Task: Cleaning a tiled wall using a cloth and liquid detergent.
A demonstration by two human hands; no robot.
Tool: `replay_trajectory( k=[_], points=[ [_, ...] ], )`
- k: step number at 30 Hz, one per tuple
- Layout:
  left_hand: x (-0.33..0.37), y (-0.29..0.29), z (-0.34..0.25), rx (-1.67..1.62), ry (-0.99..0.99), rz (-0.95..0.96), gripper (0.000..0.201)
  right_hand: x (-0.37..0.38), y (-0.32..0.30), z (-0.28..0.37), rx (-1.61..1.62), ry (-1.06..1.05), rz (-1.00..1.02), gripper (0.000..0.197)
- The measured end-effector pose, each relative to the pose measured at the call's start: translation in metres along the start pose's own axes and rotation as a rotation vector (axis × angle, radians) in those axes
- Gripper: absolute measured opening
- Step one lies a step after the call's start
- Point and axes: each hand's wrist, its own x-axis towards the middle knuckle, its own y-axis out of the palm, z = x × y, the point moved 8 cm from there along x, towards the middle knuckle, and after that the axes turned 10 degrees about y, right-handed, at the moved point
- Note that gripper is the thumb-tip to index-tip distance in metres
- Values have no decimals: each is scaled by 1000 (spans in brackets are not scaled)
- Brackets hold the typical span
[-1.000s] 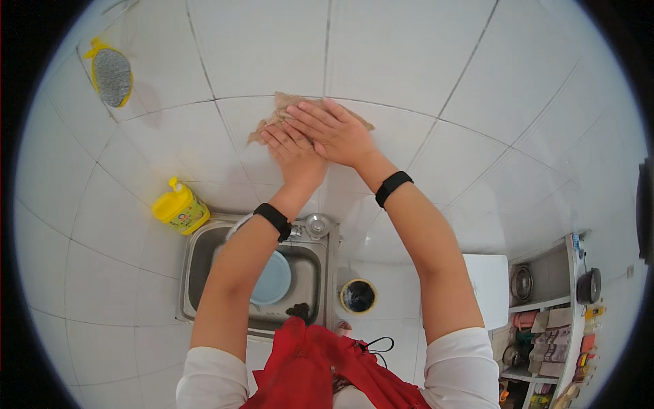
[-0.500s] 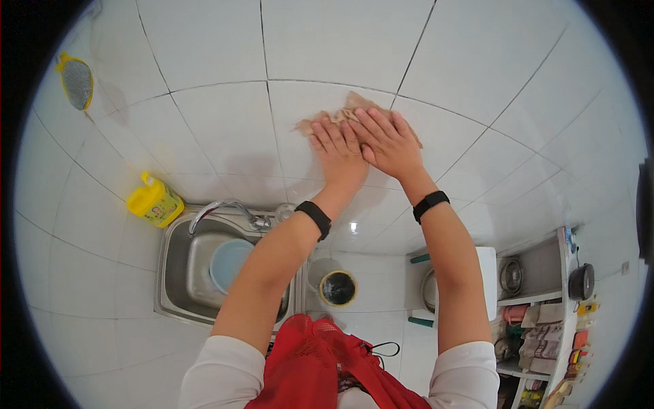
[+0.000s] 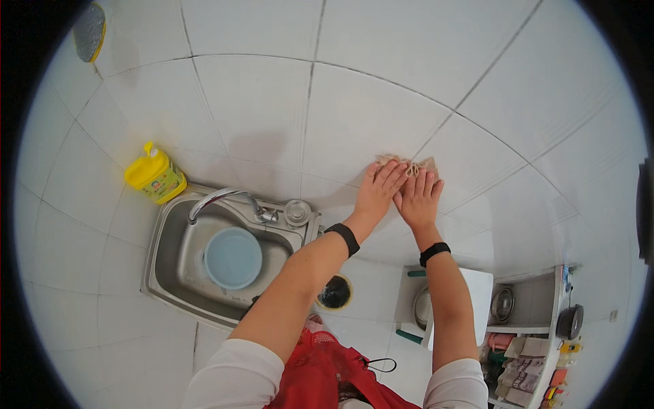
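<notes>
A beige, crumpled cloth (image 3: 429, 164) lies against the white tiled wall (image 3: 381, 102). My left hand (image 3: 375, 195) presses on its left part with the fingers stretched out flat. Beside it my right hand (image 3: 417, 201) rests on the cloth's lower edge, fingers extended and slightly apart. The two hands nearly touch at the thumbs. Much of the cloth is hidden under the fingers, with folds showing above the fingertips.
To the left is a steel sink (image 3: 158, 262) with a curved faucet (image 3: 221, 196) and a light blue basin (image 3: 233, 258). A yellow jug (image 3: 155, 176) stands at its back corner. Below right are a white stool (image 3: 477, 300), a dark-filled bucket (image 3: 335, 293) and shelves (image 3: 524, 330).
Both hands have slid the cloth down the wall and to the right, and it is more bunched. The view has shifted too, showing more of the sink.
</notes>
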Motion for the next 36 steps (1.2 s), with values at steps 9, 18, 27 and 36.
replay_trajectory(
  k=[9, 18, 27, 36],
  points=[
    [-65, 25, 62, 168, 74, 76, 62, -16, 41, 98, 81, 69, -46, 89],
    [-116, 3, 157, 175, -120, 19, 58, 35, 48, 193, 52, 79, -77, 61],
    [-148, -39, 253, 227, -508, 223, 54, 131, 15, 287, 3, -71, -26, 51],
    [-228, -106, 384, -161, -909, 45, 43, 240, -41, 401, 223, -380, -43, 67]
  ],
)
